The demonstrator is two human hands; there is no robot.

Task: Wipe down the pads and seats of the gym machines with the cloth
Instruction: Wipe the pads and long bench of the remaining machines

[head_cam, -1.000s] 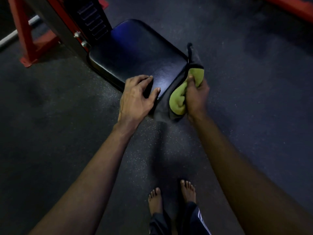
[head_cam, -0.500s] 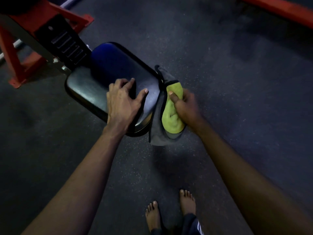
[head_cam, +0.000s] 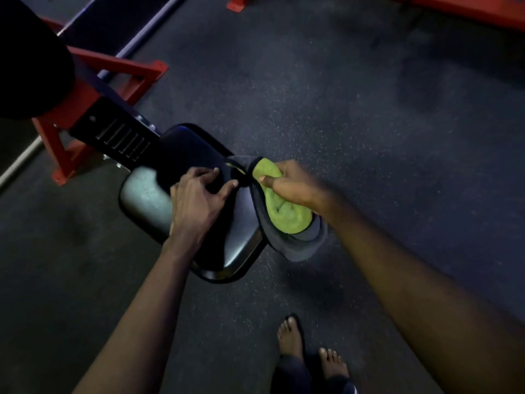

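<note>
Head cam: left hand (head_cam: 199, 200) spread on black seat (head_cam: 147, 194), fingers loose, nothing held. Right hand (head_cam: 295, 183) fists green-and-grey cloth (head_cam: 287, 217), bunched tight, pressed against seat's right edge, grey part hanging off side. Red frame (head_cam: 74, 92) behind seat.

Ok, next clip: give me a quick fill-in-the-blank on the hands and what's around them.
1. The right hand grips the cloth, while the left hand rests on the ____.
2. The machine frame is painted ____.
3. The person's feet are ____.
Missing words: seat; red; bare.
</note>
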